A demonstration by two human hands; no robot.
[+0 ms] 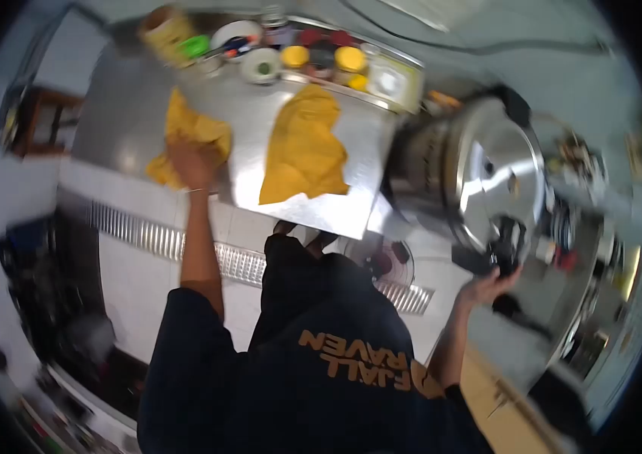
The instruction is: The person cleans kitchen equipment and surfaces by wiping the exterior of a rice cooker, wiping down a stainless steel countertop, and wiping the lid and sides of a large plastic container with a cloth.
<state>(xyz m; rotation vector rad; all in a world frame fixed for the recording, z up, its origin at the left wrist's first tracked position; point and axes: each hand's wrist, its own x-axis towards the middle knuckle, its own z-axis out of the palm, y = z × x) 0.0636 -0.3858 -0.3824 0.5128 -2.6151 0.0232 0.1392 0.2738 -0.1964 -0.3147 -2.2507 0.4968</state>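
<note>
My left hand (191, 163) is on a crumpled yellow cloth (211, 135) on the steel table (128, 113), its fingers closed into the folds and partly blurred. A second yellow cloth (304, 147) lies spread and wrinkled to the right of it, near the table's front edge. Off to the right, my right hand (491, 287) is at the black handle (504, 253) of a large steel pot with a shiny lid (499, 170). The fingers meet the handle's lower end, and part of the grip is hidden.
Along the table's back edge stand several jars with yellow lids (350, 59), white bowls (260, 66), a green item (195, 47) and a yellowish container (166, 34). A metal drain grate (139, 231) crosses the tiled floor. A round fan (381, 261) is below the table.
</note>
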